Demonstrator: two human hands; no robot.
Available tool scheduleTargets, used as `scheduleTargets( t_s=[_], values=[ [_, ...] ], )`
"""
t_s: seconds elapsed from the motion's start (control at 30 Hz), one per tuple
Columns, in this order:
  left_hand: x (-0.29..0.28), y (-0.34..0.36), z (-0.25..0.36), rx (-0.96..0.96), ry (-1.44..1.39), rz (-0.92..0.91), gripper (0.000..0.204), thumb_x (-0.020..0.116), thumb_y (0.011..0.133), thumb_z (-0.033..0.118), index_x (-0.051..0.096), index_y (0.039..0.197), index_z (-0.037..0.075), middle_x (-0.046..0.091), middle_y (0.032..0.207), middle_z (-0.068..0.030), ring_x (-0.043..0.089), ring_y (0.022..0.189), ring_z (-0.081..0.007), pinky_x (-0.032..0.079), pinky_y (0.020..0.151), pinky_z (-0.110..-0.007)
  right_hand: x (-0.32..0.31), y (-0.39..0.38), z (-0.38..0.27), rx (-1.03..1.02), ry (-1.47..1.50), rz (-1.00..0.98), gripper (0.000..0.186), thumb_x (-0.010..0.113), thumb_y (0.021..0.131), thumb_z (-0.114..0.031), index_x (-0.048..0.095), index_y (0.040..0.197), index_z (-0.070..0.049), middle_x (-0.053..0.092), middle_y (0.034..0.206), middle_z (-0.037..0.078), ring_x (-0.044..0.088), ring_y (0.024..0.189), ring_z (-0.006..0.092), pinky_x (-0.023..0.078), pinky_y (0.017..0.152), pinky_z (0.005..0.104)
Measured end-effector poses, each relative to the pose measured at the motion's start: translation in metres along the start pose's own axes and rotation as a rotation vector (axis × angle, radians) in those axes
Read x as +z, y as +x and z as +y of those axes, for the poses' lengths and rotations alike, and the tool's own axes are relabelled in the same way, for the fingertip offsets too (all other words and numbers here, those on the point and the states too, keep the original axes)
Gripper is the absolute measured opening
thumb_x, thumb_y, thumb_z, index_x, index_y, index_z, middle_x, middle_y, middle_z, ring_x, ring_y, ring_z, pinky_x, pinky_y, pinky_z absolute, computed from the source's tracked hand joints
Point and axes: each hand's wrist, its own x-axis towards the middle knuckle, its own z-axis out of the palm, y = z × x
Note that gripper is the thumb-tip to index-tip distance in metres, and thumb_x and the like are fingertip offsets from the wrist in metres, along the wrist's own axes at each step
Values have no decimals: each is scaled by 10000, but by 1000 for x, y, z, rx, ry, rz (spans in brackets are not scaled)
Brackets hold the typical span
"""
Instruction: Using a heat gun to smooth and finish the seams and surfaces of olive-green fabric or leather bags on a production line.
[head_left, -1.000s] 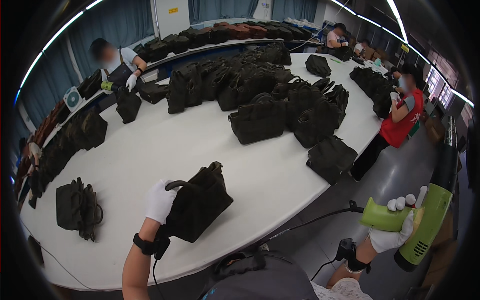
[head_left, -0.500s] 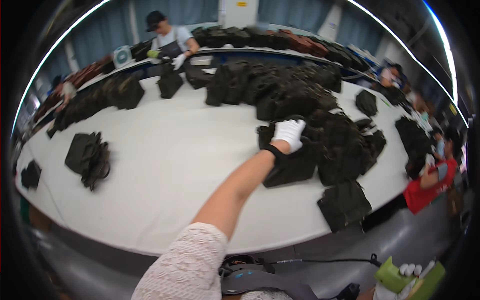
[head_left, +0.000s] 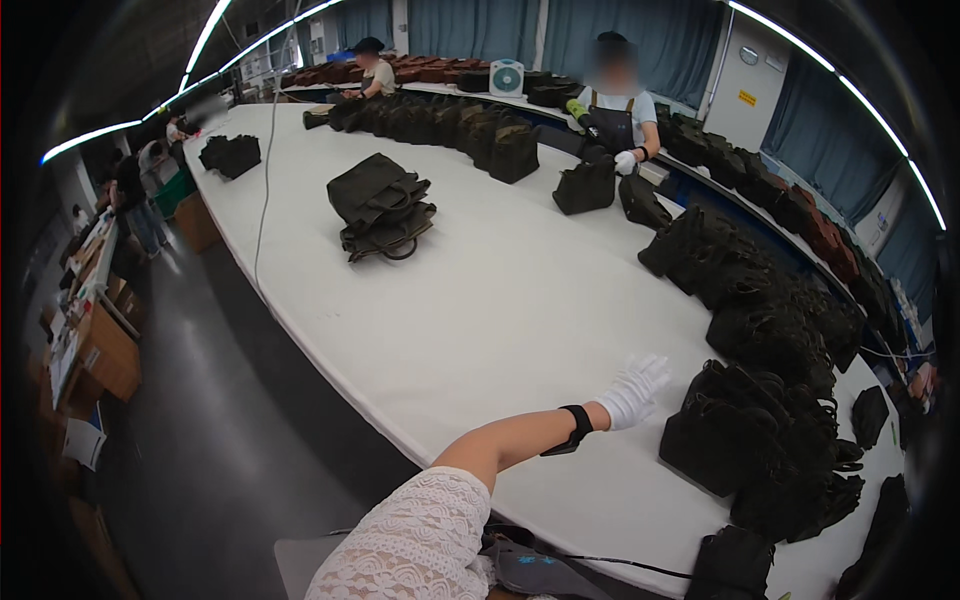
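Currently the left hand (head_left: 635, 392) is hovering over the near right part of the white table (head_left: 470, 320), its fingers stretching out straight and loosely open, while the right hand is lying out of view, so I cannot tell how its fingers are. Just right of the left hand, a dark bag (head_left: 700, 430) is standing at the left edge of a crowded cluster (head_left: 775, 415), where the bags are overlapping too closely for a sure count. Toward the far right, more dark bags (head_left: 735, 275) are filling that side. One grey cable (head_left: 266, 190) is trailing across the far left, passing between one dark bunch (head_left: 230, 157) and one folded stack (head_left: 378, 195). Two separate bags, an upright one (head_left: 585, 188) and a leaning one (head_left: 643, 203), are sitting before a co-worker (head_left: 643, 125) who is holding one green tool (head_left: 577, 108). Farther left, a second person (head_left: 380, 78) is working beyond one long row of bags (head_left: 480, 132), and one fan (head_left: 507, 78) is standing between these two people
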Motion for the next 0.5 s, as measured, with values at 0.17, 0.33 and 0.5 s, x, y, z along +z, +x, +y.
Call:
scheduleTargets(
  t_s=[0.17,0.33,0.5],
  values=[
    [-56,-103,-165,-288,158,-131,545,506,839,225,404,1369,151,372,1422,-182,343,1316,-357,273,1060,-539,142,-13,28,-147,-482,5,649,645,827,-254,298,1315,-2,593,1078,199,612,949,306,518,760,387],
    [-139,-169,-284,-641,208,-280,422,461,859,210,508,1273,145,439,1375,-146,408,1261,-311,340,1029,-476,324,-9,7,-341,-1091,8,627,727,791,-281,371,1226,-1,594,1091,222,601,984,341,520,788,434],
    [-199,-217,-410,-763,537,-190,362,513,813,164,545,1169,108,516,1246,-90,440,1198,-248,385,926,-460,387,-46,-10,-445,-1377,97,600,760,782,-274,402,1170,10,593,1100,246,600,1000,366,527,797,455]
  ],
)
